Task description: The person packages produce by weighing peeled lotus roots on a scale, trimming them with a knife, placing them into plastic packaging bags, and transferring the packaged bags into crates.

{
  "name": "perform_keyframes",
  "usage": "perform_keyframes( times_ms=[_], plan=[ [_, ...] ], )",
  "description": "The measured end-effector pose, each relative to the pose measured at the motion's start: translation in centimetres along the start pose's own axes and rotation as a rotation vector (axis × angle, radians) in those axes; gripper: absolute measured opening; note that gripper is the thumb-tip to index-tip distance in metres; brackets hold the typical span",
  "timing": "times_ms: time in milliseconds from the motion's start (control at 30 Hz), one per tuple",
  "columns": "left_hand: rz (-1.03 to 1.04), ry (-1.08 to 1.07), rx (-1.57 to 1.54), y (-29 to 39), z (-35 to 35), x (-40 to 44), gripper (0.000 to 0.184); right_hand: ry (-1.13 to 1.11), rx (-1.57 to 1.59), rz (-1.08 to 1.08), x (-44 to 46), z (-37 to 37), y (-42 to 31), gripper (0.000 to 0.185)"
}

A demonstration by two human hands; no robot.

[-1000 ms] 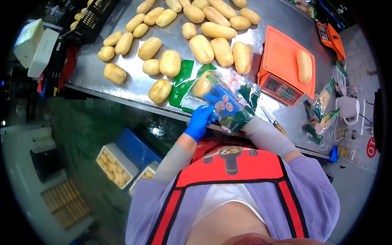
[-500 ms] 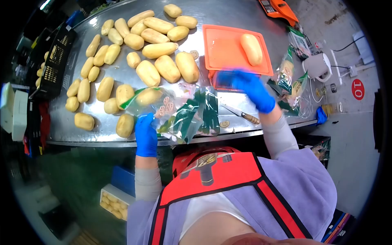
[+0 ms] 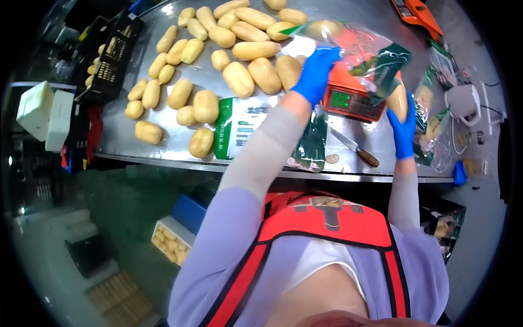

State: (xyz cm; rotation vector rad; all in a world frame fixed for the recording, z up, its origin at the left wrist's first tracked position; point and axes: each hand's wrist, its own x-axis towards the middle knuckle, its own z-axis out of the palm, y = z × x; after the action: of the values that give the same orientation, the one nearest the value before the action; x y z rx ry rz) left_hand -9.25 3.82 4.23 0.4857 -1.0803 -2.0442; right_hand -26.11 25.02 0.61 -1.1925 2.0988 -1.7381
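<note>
My left hand (image 3: 317,77), in a blue glove, pinches the edge of a clear plastic bag (image 3: 392,64) with green print, held above the orange scale (image 3: 355,104). A peeled lotus root (image 3: 398,103) is in my right hand (image 3: 402,134), also gloved, at the scale's right side. Part of this root is hidden behind the bag. The scale's display glows green, and the bag covers much of its pan. More printed bags (image 3: 231,136) lie flat on the steel table below my left forearm. A knife (image 3: 365,156) with a wooden handle rests in front of the scale.
Several peeled lotus roots (image 3: 237,79) spread over the left of the table (image 3: 180,143). A thin lotus slice (image 3: 332,158) lies near the front edge. Filled bags (image 3: 434,126) and a white device (image 3: 463,102) are at right. A black crate (image 3: 111,57) stands at left.
My left hand has carried the bag rightward from beside the loose roots to over the scale. My right hand now grips the root that lay on the scale's pan. The view has shifted.
</note>
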Motion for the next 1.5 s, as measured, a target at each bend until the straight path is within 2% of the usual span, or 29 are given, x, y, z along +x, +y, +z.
perform_keyframes(
  times_ms=[67, 167, 300, 367, 400, 467, 533, 567, 633, 667, 700, 733, 767, 800, 833, 867, 900, 933, 1000, 1033, 1100, 1133, 1200, 1367, 1400, 1467, 1500],
  plan=[
    [-0.007, -0.015, 0.051, -2.0, 0.1, 1.2, 0.019, 0.051, -0.164, 0.002, -4.7, -1.9, 1.0, 0.076],
    [-0.11, 0.011, 0.175, -4.0, -0.3, 1.5, 0.014, 0.054, -0.205, 0.063, -9.7, -3.9, 2.7, 0.077],
    [-0.112, -0.01, 0.178, -5.2, -0.5, 1.1, 0.018, -0.009, -0.382, 0.105, -12.1, -5.4, 6.9, 0.076],
    [-0.283, 0.037, -0.037, -4.7, 0.0, 0.4, 0.02, -0.047, -0.455, 0.087, -12.0, -5.3, 7.3, 0.076],
    [-0.278, 0.045, -0.041, -4.2, 0.0, 0.1, 0.02, -0.051, -0.47, 0.083, -11.7, -5.1, 7.4, 0.076],
    [-0.507, 0.011, 0.163, -3.3, -0.4, -0.9, 0.018, -0.068, -0.485, 0.072, -11.0, -4.5, 7.4, 0.076],
    [-0.519, -0.051, 0.113, -2.9, -1.7, -2.6, 0.015, -0.075, -0.57, 0.035, -10.4, -4.2, 7.1, 0.076],
    [-0.438, -0.176, 0.257, -2.3, -2.8, -3.6, 0.019, -0.081, -0.572, 0.032, -10.2, -4.2, 7.0, 0.076],
    [-0.386, -0.231, 0.298, -0.3, -5.1, -5.8, 0.023, -0.075, -0.69, 0.055, -9.9, -4.5, 7.0, 0.074],
    [-0.418, -0.16, 0.196, 1.5, -6.6, -6.9, 0.024, -0.077, -0.694, 0.055, -9.8, -4.7, 7.4, 0.074],
    [-0.357, -0.15, 0.194, 2.7, -9.3, -7.4, 0.027, -0.074, -0.728, 0.018, -9.8, -5.0, 8.0, 0.071],
    [-0.225, -0.059, 0.269, 3.8, -12.5, -8.1, 0.027, -0.066, -0.768, -0.018, -9.9, -5.4, 8.5, 0.069],
    [-0.073, 0.075, 0.57, 5.5, -15.2, -8.3, 0.025, -0.039, -0.771, -0.027, -10.1, -5.5, 8.8, 0.066],
    [0.014, 0.247, 0.461, 5.5, -20.3, -8.3, 0.022, -0.007, -0.783, -0.031, -10.2, -5.6, 8.8, 0.064],
    [-0.159, 0.493, 0.485, 8.4, -23.1, -8.1, 0.021, 0.021, -0.766, -0.023, -10.4, -5.3, 7.9, 0.061],
    [0.28, 0.389, 0.98, 7.4, -33.6, -7.5, 0.024, 0.042, -0.756, -0.022, -10.4, -5.1, 7.2, 0.059],
    [0.265, 0.585, 1.009, 11.9, -27.5, -8.6, 0.034, 0.062, -0.743, -0.004, -10.5, -4.9, 7.0, 0.058],
    [0.366, 0.679, 1.057, 11.7, -33.7, -8.1, 0.05, 0.078, -0.725, 0.01, -10.7, -4.7, 6.9, 0.057],
    [0.331, 0.742, 1.563, 13.6, -35.8, -8.5, 0.071, 0.106, -0.689, 0.071, -11.0, -4.4, 6.7, 0.056],
    [0.331, 0.727, 1.554, 14.1, -37.2, -8.4, 0.071, 0.118, -0.678, 0.088, -11.2, -4.2, 6.6, 0.055],
    [0.133, 0.652, 1.953, 14.6, -39.7, -8.1, 0.084, 0.148, -0.644, 0.124, -11.3, -3.8, 5.7, 0.055],
    [0.132, 0.639, 1.946, 14.7, -40.4, -8.0, 0.084, 0.17, -0.597, 0.154, -11.4, -3.7, 5.4, 0.055],
    [-0.071, 0.527, 1.435, 14.5, -41.8, -7.6, 0.089, 0.177, -0.644, 0.161, -11.7, -3.9, 5.0, 0.055],
    [-0.006, 0.559, 1.304, 14.7, -44.4, -6.6, 0.076, 0.235, -0.533, 0.353, -12.2, -3.5, 3.8, 0.055],
    [-0.008, 0.559, 1.303, 14.9, -44.8, -6.4, 0.076, 0.234, -0.535, 0.354, -12.0, -3.1, 3.4, 0.055],
    [-0.115, 0.7, 1.05, 15.5, -44.3, -6.3, 0.074, 0.299, -0.374, 0.278, -11.3, -2.5, 2.5, 0.054],
    [-0.071, 0.666, 1.042, 15.7, -43.9, -6.5, 0.074, 0.288, -0.37, 0.238, -10.7, -2.2, 1.9, 0.052]
  ],
)
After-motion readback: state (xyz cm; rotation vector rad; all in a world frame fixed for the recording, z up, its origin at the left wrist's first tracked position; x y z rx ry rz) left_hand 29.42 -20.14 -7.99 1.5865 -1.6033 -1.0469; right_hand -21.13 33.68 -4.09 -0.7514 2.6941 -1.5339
